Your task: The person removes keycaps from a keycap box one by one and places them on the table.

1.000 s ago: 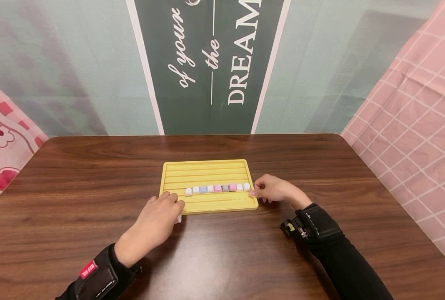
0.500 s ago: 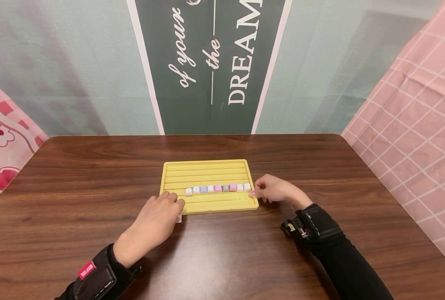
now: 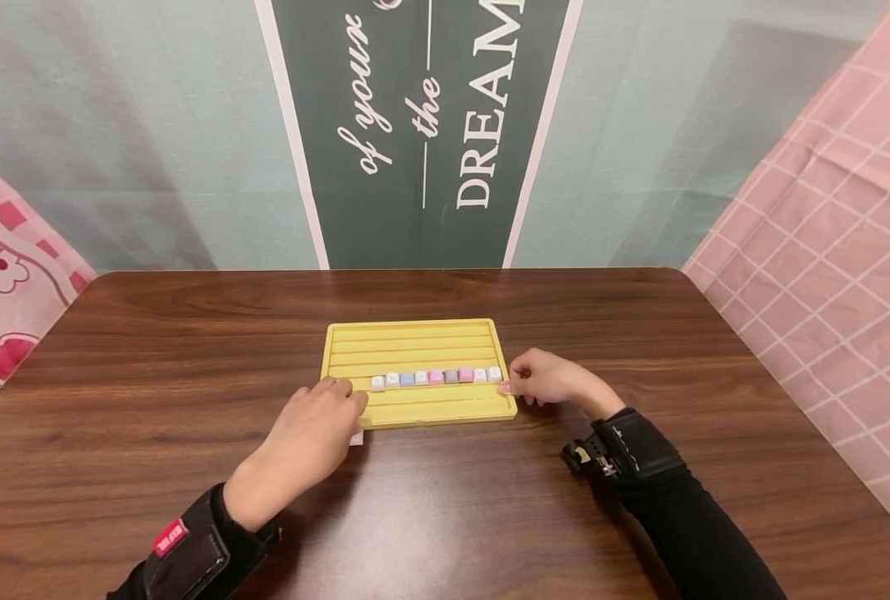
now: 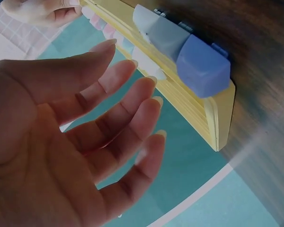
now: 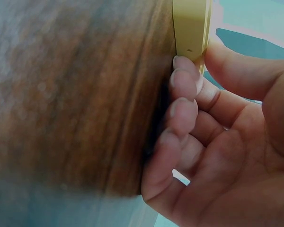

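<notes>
A yellow ridged tray lies on the table, with a row of white, pink, blue and grey keycaps along one of its grooves. My left hand hovers over the tray's front left corner. In the left wrist view its fingers are loosely bent and hold nothing. Close by, a blue keycap and a grey-blue keycap sit along the tray's front edge, with a white one beyond. In the head view the hand mostly hides them. My right hand pinches the tray's right edge between thumb and fingers.
The brown wooden table surrounds the tray. Behind it hangs a teal and dark green cloth with lettering. Pink checked cloth hangs on the right, and a pink patterned cloth on the left.
My left hand has shifted very slightly left, away from the row of keycaps. The right hand and the tray have stayed in place.
</notes>
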Demonstrator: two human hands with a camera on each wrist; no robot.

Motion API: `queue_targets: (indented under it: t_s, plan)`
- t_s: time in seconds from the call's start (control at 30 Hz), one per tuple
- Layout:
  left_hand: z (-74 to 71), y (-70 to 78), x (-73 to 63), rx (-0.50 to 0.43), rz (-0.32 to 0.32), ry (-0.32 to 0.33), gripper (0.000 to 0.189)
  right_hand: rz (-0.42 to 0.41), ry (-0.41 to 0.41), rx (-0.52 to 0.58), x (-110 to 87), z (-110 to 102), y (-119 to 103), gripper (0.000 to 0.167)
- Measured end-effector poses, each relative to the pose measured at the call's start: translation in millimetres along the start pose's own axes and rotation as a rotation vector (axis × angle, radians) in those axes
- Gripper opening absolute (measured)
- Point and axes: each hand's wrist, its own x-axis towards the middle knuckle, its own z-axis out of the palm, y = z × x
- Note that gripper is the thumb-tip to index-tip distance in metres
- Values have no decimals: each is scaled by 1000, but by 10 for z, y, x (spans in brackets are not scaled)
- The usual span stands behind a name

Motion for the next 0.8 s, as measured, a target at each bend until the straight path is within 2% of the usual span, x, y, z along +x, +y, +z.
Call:
queue_targets:
  t_s: [0.2,0.43,0.8]
  plan:
    - [-26,-7,58,4,-28,4,18,3,-3,4,0,-5,-5,27]
    - [-33,-31,138,7,-20,23,13,-1,-3,-6,3,-8,-4,27]
    - [-1,-89,256,-22,-54,-45,10,12,-5,-6,7,-13,-28,26]
